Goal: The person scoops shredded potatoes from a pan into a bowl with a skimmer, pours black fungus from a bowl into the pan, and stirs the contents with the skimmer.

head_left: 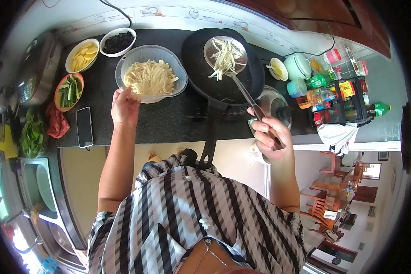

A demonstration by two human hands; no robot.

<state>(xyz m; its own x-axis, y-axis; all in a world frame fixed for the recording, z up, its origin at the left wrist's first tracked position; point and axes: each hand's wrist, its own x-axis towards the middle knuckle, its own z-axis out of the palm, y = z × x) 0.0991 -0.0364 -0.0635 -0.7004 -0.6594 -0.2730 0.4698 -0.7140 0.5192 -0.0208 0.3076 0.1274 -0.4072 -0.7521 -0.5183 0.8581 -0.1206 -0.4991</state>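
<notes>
My left hand (125,107) grips the near left rim of a translucent plastic colander (182,75), thumb and fingers closed on it. Pale shredded strips (150,77) are heaped inside. My right hand (271,134) is wrapped around the handle of a metal skimmer (246,89). Its perforated bowl is above the dark wok (196,77), carrying more pale strips (224,57), some of which hang over the edge. The wok's long black handle (210,137) points toward my body.
Behind and left of the colander are bowls of dark pieces (118,42), yellow slices (83,57) and green strips (69,92). A phone (84,127) lies near the counter edge. At right are a glass lid (274,107), a small bowl (277,69) and a bottle rack (347,98).
</notes>
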